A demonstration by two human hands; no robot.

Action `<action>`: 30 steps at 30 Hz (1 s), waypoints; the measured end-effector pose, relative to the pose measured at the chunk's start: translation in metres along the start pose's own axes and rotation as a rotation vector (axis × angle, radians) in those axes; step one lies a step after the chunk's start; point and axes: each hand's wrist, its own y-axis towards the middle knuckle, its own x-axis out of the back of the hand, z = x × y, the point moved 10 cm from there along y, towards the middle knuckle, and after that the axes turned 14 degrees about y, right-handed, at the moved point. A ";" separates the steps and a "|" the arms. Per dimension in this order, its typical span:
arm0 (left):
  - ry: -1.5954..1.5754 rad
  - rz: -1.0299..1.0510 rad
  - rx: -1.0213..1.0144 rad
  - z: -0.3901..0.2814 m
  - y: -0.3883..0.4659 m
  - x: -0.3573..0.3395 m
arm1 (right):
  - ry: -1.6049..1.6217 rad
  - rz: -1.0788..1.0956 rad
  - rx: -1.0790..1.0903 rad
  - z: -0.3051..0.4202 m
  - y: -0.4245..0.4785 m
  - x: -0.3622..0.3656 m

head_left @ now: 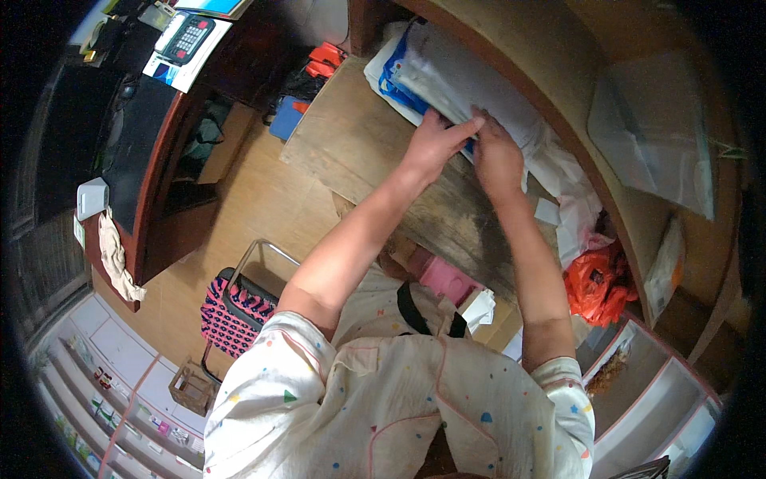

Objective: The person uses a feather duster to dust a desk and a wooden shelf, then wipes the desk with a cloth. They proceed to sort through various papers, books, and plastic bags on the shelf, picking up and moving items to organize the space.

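At the far side of a worn wooden table (371, 143), my left hand (440, 142) and my right hand (499, 157) are close together at the near end of a flat bundle of clear plastic (428, 84). Both hands grip its end, and my left thumb reaches across towards my right hand. Part of the fingers is hidden. Blue-and-white plastic packaging (392, 75) lies under and beside the bundle. Behind it, whitish plastic sheeting (485, 72) spreads along the curved wooden partition (562, 114).
A red plastic bag (598, 284) lies at the table's right end. A pink box (446, 278) and white paper (480, 311) are close to my body. At left are a chair with a patterned cushion (230, 317) and a desk with a calculator (188, 37). Shelves (119, 413) stand lower left.
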 end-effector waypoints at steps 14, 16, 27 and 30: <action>-0.189 -0.035 0.187 0.024 -0.019 0.038 | 0.772 -0.466 -0.707 -0.116 -0.148 0.033; -0.246 0.057 0.274 0.032 -0.038 0.045 | 1.422 -0.415 -0.980 -0.124 -0.172 -0.006; -0.064 0.035 0.400 0.056 -0.156 0.049 | 1.719 -0.421 -1.007 -0.073 -0.234 -0.035; -0.094 0.036 0.530 0.092 -0.180 0.036 | 1.767 -0.466 -1.005 -0.090 -0.273 -0.027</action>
